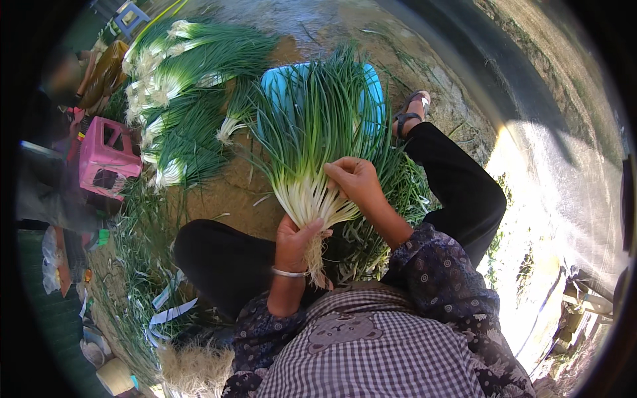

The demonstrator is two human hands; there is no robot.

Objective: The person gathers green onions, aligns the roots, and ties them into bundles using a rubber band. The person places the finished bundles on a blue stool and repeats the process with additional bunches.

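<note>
A big bunch of green onions (312,146) fans out in front of me, its white stems toward me and its green leaves pointing away. My left hand (295,242) is closed round the white stems near the roots, and the pale root threads hang below it. At the right side of the bunch, my right hand (355,179) pinches at the stems with thumb and forefinger. Whatever lies between those fingertips is too small to make out. The leaves spread over a light blue plastic stool (373,99), hiding most of its top.
Several tied bundles of green onions (192,73) lie on the floor at the far left. Beside them stands a pink plastic stool (109,156). A person (60,79) is partly visible at the left edge. Loose leaf scraps (408,186) and cut roots (196,368) litter the floor around me.
</note>
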